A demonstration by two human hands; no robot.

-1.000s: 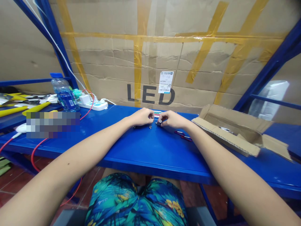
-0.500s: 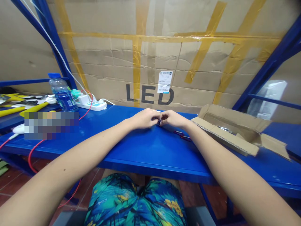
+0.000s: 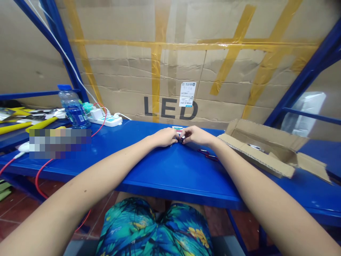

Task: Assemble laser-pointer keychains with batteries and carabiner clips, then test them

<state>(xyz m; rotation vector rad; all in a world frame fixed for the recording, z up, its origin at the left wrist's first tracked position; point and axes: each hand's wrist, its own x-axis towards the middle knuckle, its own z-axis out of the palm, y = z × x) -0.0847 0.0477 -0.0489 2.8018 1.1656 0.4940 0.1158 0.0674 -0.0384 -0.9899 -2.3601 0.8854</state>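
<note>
Near the far edge of the blue table (image 3: 165, 170), my right hand (image 3: 195, 136) pinches a small dark piece with a shiny round end (image 3: 183, 137). Just to its left, my left hand (image 3: 166, 137) rests low over the tabletop, its fingers bent together; what they hold, if anything, is too small to tell. Behind the fingertips lies a row of thin coloured pieces (image 3: 177, 129). Two dark red carabiner-like clips (image 3: 211, 157) lie beside my right wrist.
An opened cardboard box (image 3: 255, 161) with a metallic item inside stands at the right. At the left are a bottle (image 3: 76, 110), a white power strip (image 3: 109, 121), a red cable and yellow-handled tools (image 3: 16, 128). A large carton (image 3: 128, 78) stands behind the table.
My hands have moved slightly apart, uncovering the coloured pieces behind them. The shiny end of the small piece now shows at my right fingertips. The view has shifted slightly.
</note>
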